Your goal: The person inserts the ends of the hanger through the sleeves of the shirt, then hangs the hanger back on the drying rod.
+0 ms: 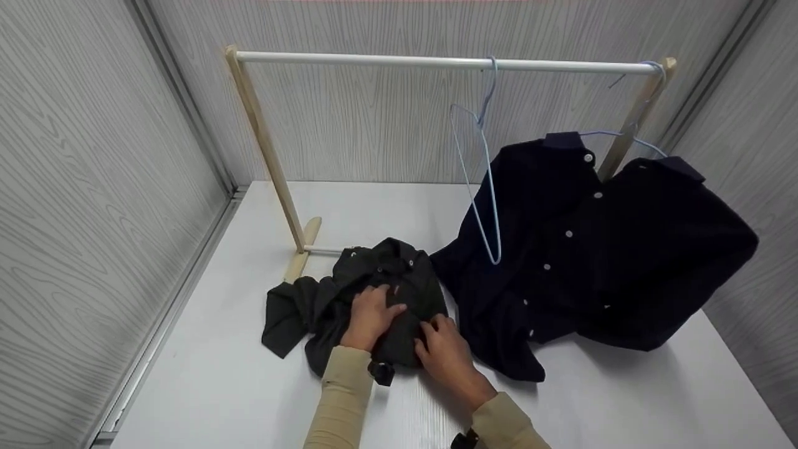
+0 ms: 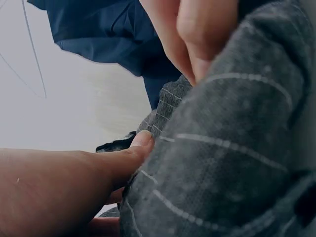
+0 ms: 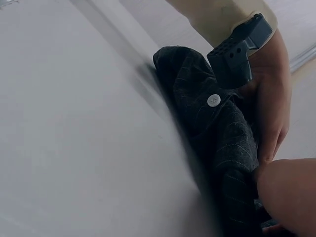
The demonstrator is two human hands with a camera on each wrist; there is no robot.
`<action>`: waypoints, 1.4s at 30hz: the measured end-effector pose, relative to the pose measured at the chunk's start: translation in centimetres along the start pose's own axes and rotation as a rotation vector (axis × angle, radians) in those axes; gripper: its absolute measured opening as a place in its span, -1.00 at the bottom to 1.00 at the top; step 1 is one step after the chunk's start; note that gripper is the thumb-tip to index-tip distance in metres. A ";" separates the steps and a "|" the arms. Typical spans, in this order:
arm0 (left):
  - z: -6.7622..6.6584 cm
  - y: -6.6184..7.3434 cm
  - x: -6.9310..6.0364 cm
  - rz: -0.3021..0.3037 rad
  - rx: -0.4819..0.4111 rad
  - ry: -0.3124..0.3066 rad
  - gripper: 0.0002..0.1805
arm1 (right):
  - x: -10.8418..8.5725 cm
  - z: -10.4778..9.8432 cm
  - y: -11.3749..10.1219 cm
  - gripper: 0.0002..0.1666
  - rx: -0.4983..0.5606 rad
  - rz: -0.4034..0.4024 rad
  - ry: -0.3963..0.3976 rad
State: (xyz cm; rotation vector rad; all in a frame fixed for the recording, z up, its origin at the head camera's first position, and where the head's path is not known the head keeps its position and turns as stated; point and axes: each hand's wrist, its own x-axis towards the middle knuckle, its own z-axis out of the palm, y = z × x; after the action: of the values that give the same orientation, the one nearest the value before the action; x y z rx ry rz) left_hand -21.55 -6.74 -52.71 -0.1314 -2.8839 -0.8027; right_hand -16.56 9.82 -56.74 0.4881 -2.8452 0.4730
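A dark grey shirt point(image 1: 424, 293) with thin pale stripes lies bunched on the white table, white buttons showing; the right wrist view has one button point(image 3: 214, 100) near its edge. My left hand point(image 1: 369, 315) lies over the middle of the shirt; in the left wrist view its thumb point(image 2: 143, 140) is on the cloth with fingers behind. At the shirt's right edge my right hand point(image 1: 446, 352) grips the fabric with bent fingers, partly hidden by cloth. A navy shirt point(image 1: 561, 249) is just right of this hand, on a blue hanger point(image 1: 648, 142).
A rack with wooden posts point(image 1: 268, 149) and a white rail point(image 1: 374, 60) stands at the back. An empty light-blue hanger point(image 1: 492, 187) hangs from the rail, in front of the navy shirt. Wood-grain panels point(image 1: 81, 187) enclose the white table point(image 1: 206, 374).
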 end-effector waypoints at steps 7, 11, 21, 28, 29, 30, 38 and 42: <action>1.1 1.6 0.4 0.011 -0.044 -0.015 -0.47 | -0.3 -0.6 1.4 -0.60 -0.086 -0.014 -0.004; 1.6 2.2 0.4 0.041 -0.042 0.014 -0.50 | -0.3 -0.9 1.9 -0.61 -0.105 -0.019 0.000; 0.9 2.3 1.2 0.031 -0.103 -0.082 -0.46 | -0.5 -0.9 2.3 -0.60 -0.137 -0.025 0.025; -2.2 1.5 3.1 -0.050 -0.112 -0.365 -0.44 | -1.1 -0.4 2.3 -0.58 -0.113 -0.034 0.047; -2.6 1.5 3.4 -0.033 -0.098 -0.379 -0.45 | -1.1 -0.4 2.3 -0.58 -0.111 -0.036 0.054; -3.1 1.5 3.6 -0.021 -0.086 -0.387 -0.47 | -1.1 -0.4 2.3 -0.58 -0.109 -0.038 0.060; -5.5 1.7 6.0 0.075 0.022 -0.210 -0.74 | -0.1 -1.6 2.4 -0.64 -0.089 -0.055 0.041; -5.9 1.8 7.1 0.148 0.081 -0.061 -0.80 | 1.2 -2.6 2.5 -0.75 -0.106 -0.064 0.086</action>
State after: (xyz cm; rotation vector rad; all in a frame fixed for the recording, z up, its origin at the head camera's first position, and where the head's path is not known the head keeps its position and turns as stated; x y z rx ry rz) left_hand -27.65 -7.96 -45.70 -0.3615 -2.9160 -0.6660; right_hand -18.12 12.61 -54.74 0.5244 -2.7455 0.3222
